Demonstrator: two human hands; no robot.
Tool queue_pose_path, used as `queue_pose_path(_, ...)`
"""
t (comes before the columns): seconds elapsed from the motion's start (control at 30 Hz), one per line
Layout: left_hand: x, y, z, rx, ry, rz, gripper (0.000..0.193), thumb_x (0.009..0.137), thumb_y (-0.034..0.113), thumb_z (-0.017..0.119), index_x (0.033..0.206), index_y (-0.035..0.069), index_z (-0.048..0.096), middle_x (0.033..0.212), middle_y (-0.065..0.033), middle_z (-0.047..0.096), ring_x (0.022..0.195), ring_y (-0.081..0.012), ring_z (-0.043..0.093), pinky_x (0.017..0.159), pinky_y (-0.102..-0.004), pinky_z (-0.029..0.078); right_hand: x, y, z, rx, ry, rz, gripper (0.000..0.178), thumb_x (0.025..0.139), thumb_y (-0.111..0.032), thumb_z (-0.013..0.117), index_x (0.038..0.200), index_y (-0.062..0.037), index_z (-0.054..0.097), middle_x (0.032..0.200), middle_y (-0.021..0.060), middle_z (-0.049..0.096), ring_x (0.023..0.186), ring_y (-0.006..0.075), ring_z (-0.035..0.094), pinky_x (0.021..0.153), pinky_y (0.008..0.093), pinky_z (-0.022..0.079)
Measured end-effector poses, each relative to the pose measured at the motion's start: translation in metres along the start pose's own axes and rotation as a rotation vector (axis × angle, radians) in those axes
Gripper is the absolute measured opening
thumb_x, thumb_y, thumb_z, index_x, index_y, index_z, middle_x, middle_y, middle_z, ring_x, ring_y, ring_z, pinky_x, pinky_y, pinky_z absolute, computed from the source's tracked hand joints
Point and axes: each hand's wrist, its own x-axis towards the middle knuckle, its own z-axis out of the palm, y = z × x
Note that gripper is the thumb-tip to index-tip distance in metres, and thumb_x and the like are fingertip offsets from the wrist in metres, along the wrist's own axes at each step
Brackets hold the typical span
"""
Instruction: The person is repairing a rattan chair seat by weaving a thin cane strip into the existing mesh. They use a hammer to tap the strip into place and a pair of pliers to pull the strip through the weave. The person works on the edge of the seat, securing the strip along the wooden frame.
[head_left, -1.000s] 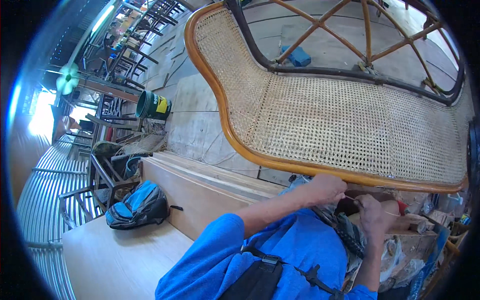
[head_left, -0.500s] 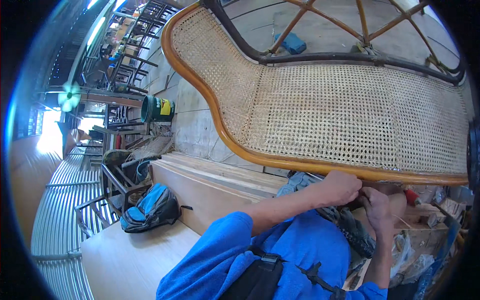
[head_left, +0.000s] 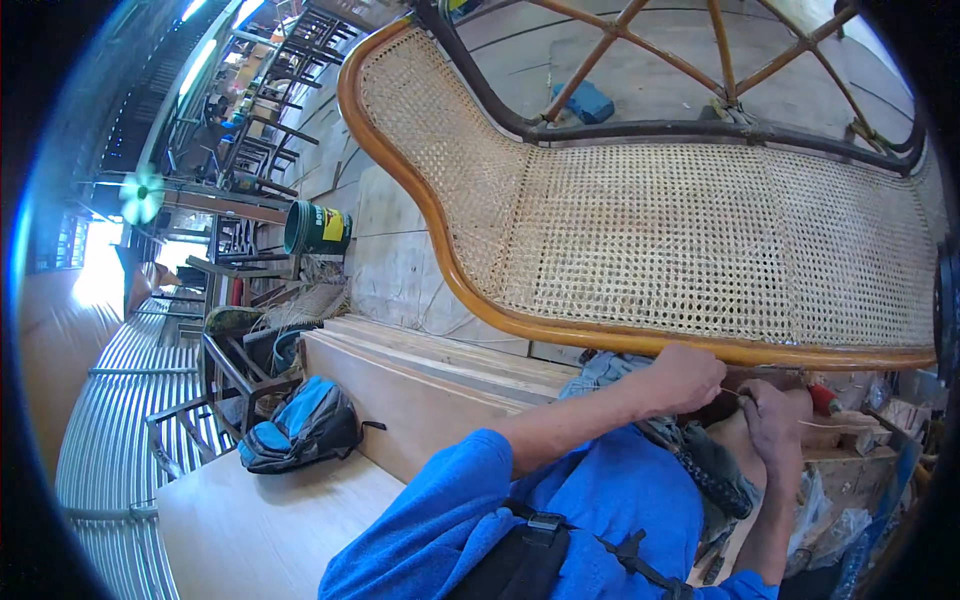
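A long curved frame with a wooden rim (head_left: 560, 333) and woven cane webbing (head_left: 650, 230) stretches across the view in front of me. My left hand (head_left: 688, 380) is closed just under the rim's near edge, its fingertips turned away so that what they grip is hidden. Slightly to its right, my right hand (head_left: 772, 418) pinches a thin pale cane strand (head_left: 818, 425). The strand's tail sticks out to the right of that hand, and a short stretch shows between the two hands. Both hands work close together above my lap.
A blue and grey backpack (head_left: 300, 425) rests on a pale board at left, beside stacked planks (head_left: 430, 365). Beyond stand a green bucket (head_left: 318, 228) and dark chair frames (head_left: 235, 375). A blue object (head_left: 585, 102) lies behind the frame; wood blocks (head_left: 850, 435) sit at right.
My right hand has moved slightly right and down, away from the left, and the strand now shows between them. The left hand stays near the rim.
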Motion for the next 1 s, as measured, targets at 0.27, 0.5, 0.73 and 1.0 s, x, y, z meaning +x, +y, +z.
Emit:
queue_pose_path(0.27,0.008,0.005,-0.008,0.004,-0.052,-0.063,0.027,0.082,0.029,0.055,0.080,0.003,0.062,0.080,-0.0171,0.063,0.077,-0.0373,0.061,0.068,-0.0472,0.049,0.005,-0.008,0.000,0.043,0.031,-0.027,0.017,0.082,-0.010,0.057,0.095,0.0000,0.061,0.092,0.0192,0.062,0.089,0.0331,0.060,0.077,0.0387,0.047)
queue_pose_path(0.5,0.003,0.000,0.002,-0.095,-0.031,-0.012,0.028,0.086,0.031,0.051,0.083,0.005,0.060,0.080,-0.0169,0.062,0.078,-0.0373,0.060,0.068,-0.0469,0.047,0.004,-0.006,-0.013,0.005,-0.078,-0.011,0.016,0.082,-0.012,0.056,0.096,-0.0051,0.060,0.090,0.0182,0.062,0.085,0.0356,0.060,0.072,0.0418,0.048)
queue_pose_path(0.73,0.003,0.000,0.012,-0.185,0.091,-0.010,0.027,0.087,0.031,0.051,0.080,0.005,0.058,0.079,-0.0176,0.060,0.077,-0.0373,0.058,0.066,-0.0463,0.046,0.011,0.001,-0.016,0.066,-0.005,-0.022,0.017,0.083,-0.020,0.057,0.091,-0.0047,0.061,0.088,0.0173,0.062,0.081,0.0353,0.060,0.071,0.0417,0.048)
queue_pose_path(1.0,0.021,-0.006,0.010,-0.227,0.175,-0.055,0.026,0.087,0.029,0.052,0.083,0.004,0.059,0.078,-0.0178,0.059,0.075,-0.0374,0.058,0.067,-0.0456,0.046,0.029,0.005,-0.032,-0.078,0.045,-0.013,0.016,0.081,-0.015,0.061,0.091,-0.0035,0.063,0.080,0.0148,0.061,0.076,0.0301,0.061,0.068,0.0358,0.048)
